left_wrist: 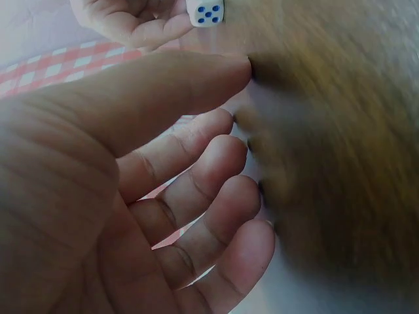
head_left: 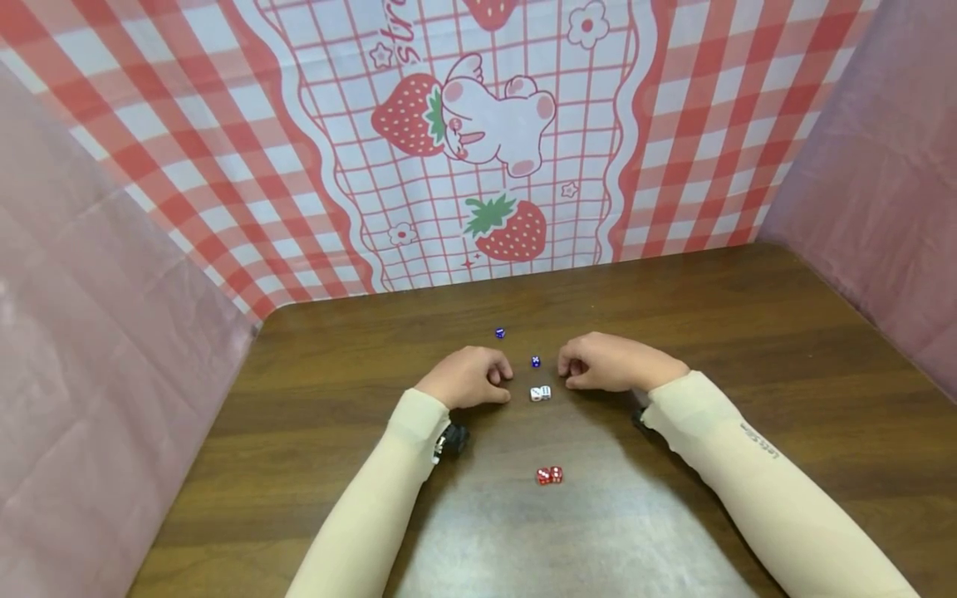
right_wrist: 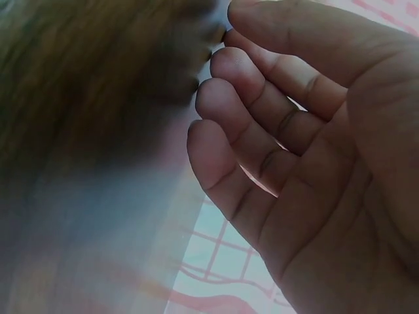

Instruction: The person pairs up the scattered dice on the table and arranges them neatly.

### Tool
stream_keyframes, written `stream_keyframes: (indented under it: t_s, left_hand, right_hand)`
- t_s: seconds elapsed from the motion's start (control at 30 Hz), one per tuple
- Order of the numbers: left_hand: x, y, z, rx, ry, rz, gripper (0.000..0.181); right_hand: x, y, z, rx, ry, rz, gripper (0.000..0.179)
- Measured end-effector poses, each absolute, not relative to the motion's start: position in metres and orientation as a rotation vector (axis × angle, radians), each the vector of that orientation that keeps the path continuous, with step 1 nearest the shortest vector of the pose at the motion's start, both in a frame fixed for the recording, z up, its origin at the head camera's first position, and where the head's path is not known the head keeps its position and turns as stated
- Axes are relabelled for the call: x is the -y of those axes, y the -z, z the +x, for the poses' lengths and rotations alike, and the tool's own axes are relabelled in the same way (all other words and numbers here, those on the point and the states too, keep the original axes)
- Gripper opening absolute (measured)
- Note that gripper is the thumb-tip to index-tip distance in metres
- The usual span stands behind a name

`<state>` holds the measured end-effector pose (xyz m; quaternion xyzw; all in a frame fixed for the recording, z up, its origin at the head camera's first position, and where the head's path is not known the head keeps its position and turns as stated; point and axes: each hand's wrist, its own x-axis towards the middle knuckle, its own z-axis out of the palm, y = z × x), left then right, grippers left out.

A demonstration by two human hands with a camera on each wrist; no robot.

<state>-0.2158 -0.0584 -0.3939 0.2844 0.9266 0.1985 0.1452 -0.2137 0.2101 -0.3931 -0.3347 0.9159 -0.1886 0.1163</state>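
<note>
Two white dice (head_left: 540,393) sit side by side on the wooden table, between my hands. My left hand (head_left: 467,378) rests just left of them, fingers loosely bent and holding nothing. To their right, my right hand (head_left: 616,363) is also bare, its fingers softly curled with the tips down at the tabletop. A blue die (head_left: 536,361) lies just beyond the white pair, and a second blue die (head_left: 500,332) is farther back, past the left fingers. In the left wrist view, a white die (left_wrist: 208,13) with blue pips shows beyond the thumb.
Nearer to me, two red dice (head_left: 549,475) lie close together on the brown wooden table (head_left: 314,432). A checked cloth with strawberries (head_left: 512,231) hangs behind the table's far edge. Pink fabric (head_left: 867,166) lines both sides.
</note>
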Motion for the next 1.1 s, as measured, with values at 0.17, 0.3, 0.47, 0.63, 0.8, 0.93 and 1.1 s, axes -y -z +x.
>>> stream_keyframes:
  t_s: [0.17, 0.3, 0.47, 0.63, 0.8, 0.93, 1.1]
  left_hand:
    - [0.061, 0.394, -0.217, -2.668, -0.583, 0.801, 0.026]
    - [0.06, 0.394, -0.218, -2.649, -0.602, 0.766, 0.024]
    - [0.06, 0.392, -0.22, -2.649, -0.584, 0.742, 0.025]
    - [0.063, 0.393, -0.22, -2.655, -0.588, 0.729, 0.026]
    - [0.066, 0.395, -0.22, -2.651, -0.592, 0.729, 0.024]
    - [0.067, 0.397, -0.223, -2.685, -0.595, 0.736, 0.021]
    - [0.064, 0.394, -0.232, -2.743, -0.609, 0.696, 0.023]
  right_hand:
    - [-0.212, 0.392, -0.214, -2.686, 0.552, -0.969, 0.005]
    - [-0.212, 0.391, -0.214, -2.688, 0.552, -0.962, 0.006]
    - [-0.212, 0.389, -0.213, -2.686, 0.565, -0.964, 0.005]
    - [-0.214, 0.39, -0.212, -2.691, 0.562, -0.92, 0.005]
    - [-0.212, 0.393, -0.212, -2.696, 0.567, -0.901, 0.004]
    - [-0.21, 0.394, -0.213, -2.698, 0.595, -0.915, 0.004]
    - [-0.212, 0.394, -0.216, -2.733, 0.591, -0.916, 0.004]
